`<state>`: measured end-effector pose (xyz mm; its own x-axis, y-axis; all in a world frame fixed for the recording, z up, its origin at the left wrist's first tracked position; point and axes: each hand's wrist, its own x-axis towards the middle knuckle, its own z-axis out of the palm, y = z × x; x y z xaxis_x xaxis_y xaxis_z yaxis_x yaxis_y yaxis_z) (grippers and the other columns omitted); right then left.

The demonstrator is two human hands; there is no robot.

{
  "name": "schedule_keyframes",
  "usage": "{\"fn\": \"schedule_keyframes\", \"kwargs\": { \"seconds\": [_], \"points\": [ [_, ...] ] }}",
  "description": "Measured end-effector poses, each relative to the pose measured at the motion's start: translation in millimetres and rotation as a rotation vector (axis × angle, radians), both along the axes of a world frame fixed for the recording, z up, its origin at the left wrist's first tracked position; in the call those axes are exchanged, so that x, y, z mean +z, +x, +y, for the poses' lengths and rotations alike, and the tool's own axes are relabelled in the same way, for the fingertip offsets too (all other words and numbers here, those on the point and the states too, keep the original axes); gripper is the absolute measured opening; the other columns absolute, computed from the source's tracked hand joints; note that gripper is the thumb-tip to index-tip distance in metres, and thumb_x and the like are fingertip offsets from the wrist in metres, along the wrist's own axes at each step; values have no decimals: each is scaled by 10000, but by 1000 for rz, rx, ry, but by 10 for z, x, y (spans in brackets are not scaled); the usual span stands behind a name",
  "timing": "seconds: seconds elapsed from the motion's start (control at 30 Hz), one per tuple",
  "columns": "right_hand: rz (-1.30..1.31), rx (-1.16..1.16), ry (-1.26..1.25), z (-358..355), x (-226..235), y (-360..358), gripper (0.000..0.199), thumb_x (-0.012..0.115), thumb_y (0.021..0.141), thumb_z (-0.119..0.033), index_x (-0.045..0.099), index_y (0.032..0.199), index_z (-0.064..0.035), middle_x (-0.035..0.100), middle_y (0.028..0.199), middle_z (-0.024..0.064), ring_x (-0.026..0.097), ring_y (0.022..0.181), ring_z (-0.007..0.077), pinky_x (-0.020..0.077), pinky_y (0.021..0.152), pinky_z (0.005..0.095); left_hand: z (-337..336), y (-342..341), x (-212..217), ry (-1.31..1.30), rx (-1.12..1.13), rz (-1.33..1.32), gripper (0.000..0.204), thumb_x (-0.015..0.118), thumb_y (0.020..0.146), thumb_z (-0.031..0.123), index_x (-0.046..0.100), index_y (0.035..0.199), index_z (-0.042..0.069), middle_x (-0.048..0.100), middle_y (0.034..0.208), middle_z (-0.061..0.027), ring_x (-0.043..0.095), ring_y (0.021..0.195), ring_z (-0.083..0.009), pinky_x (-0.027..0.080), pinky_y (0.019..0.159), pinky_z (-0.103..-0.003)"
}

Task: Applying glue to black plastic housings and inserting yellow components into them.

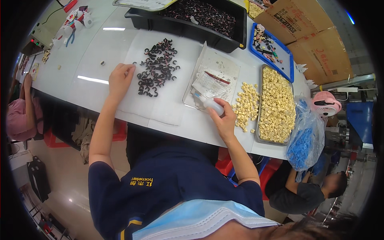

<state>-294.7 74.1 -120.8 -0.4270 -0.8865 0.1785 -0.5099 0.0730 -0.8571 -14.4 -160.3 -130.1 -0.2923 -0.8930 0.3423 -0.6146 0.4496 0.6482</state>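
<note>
My left hand [121,81] is closed in a pinch at the left edge of a pile of small black curved pieces [157,72], some with pink on them. A small black piece shows at its fingertips. In my right hand [225,120] is a translucent squeeze bottle [214,106] with a blue nozzle, tilted toward the upper left. The bottle is over the near edge of a shallow white tray [232,68] stained with dark specks, where a dark red pen [217,77] lies by a gridded sheet [206,86]. Loose cream-coloured small pieces [245,106] lie right of the bottle.
A clear tray [261,132] heaped with cream pieces stands at the right. Behind are a black bin [230,44] of black pieces and a blue tray [292,68]. Cardboard [324,52], a bag of blue items [303,140] and a pink fan [326,104] stand further right. People sit on both sides.
</note>
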Motion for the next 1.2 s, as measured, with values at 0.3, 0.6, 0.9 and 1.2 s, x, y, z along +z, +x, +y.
{"fn": "schedule_keyframes", "kwargs": {
  "seconds": [0.3,0.6,0.9,1.2],
  "points": [
    [149,-202,-163,-345,247,-580,338,651,802,-193,570,1081,-19,602,1035,101,541,998,213,405,881,321,-704,-78,-235,-235,161,-3,229,548,827,101,624,1042,103,598,971,-112,575,934,-295,456,801,-360],
    [-552,-344,-118,-2162,358,-2017,638,734,736,-264,453,1222,38,558,1095,84,553,936,193,455,772,304,-1309,-650,-75,144,467,-261,339,543,834,400,643,1007,126,660,949,-97,614,917,-292,426,791,-437],
    [-638,-239,-94,-2394,377,-1921,502,609,676,89,484,1163,79,606,966,120,605,787,204,497,692,290,-1479,-676,-194,166,490,-351,323,530,856,410,652,908,116,672,872,-114,628,862,-291,370,763,-436],
    [-658,-212,-80,-2502,271,-1848,571,641,650,109,468,1194,90,606,966,134,611,815,217,506,719,311,-1588,-544,-206,144,518,-377,316,520,869,383,652,922,100,669,884,-131,627,871,-299,367,775,-436]
  ]
}}
